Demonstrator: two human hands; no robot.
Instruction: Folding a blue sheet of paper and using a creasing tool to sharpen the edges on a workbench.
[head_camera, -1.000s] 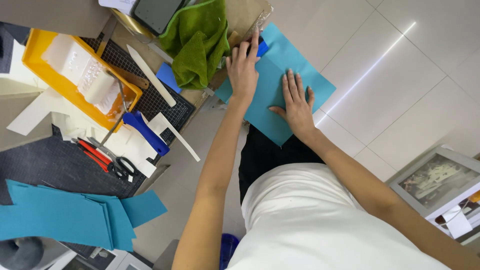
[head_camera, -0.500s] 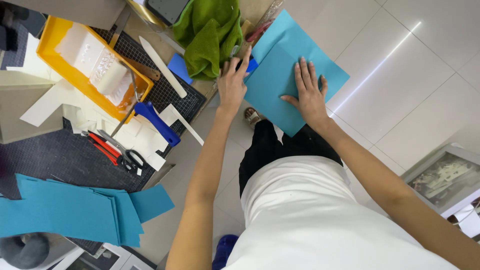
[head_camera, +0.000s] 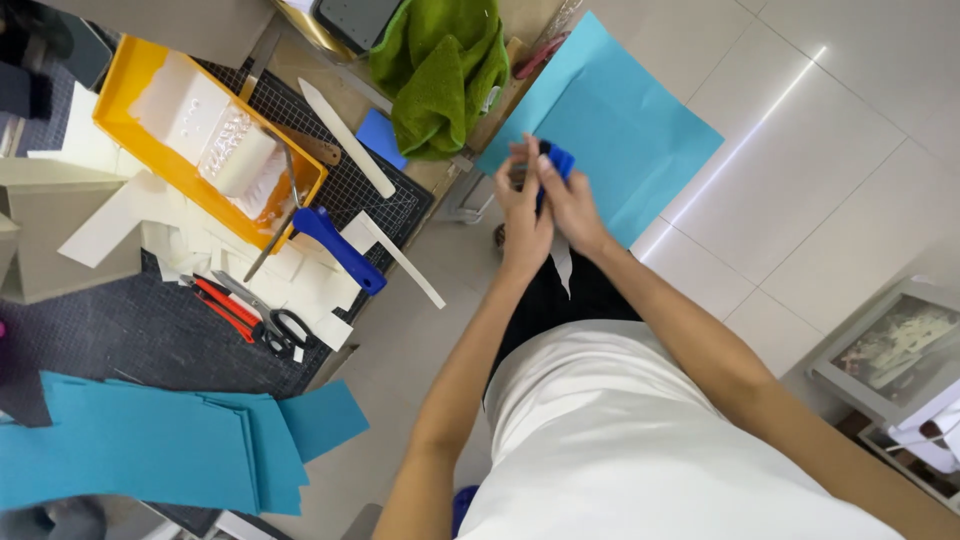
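A person in a white shirt (head_camera: 640, 440) looks down over a crowded counter (head_camera: 130, 330) beside a white tiled floor (head_camera: 850, 150). A big sheet of light blue paper (head_camera: 630, 130) lies at the counter's far end, overhanging the floor. A stack of the same blue paper pieces (head_camera: 150, 450) sits at the near left edge of the counter. A yellow tray (head_camera: 130, 90) holds a white paint roller (head_camera: 245, 160), whose blue handle (head_camera: 340, 250) sticks out over a black cutting mat (head_camera: 380, 200). A green towel (head_camera: 440, 70) is bunched up just left of the big blue sheet. Red-handled scissors (head_camera: 245, 315) lie among white paper scraps (head_camera: 300, 270).

Both hands meet above the near edge of the big sheet. The right hand (head_camera: 570, 200) is closed around a small dark blue tool (head_camera: 558, 163), gripping it with fingers and thumb. The left hand (head_camera: 522, 215) touches the same tool, fingers loosely curled against it; whether it truly grips cannot be told.
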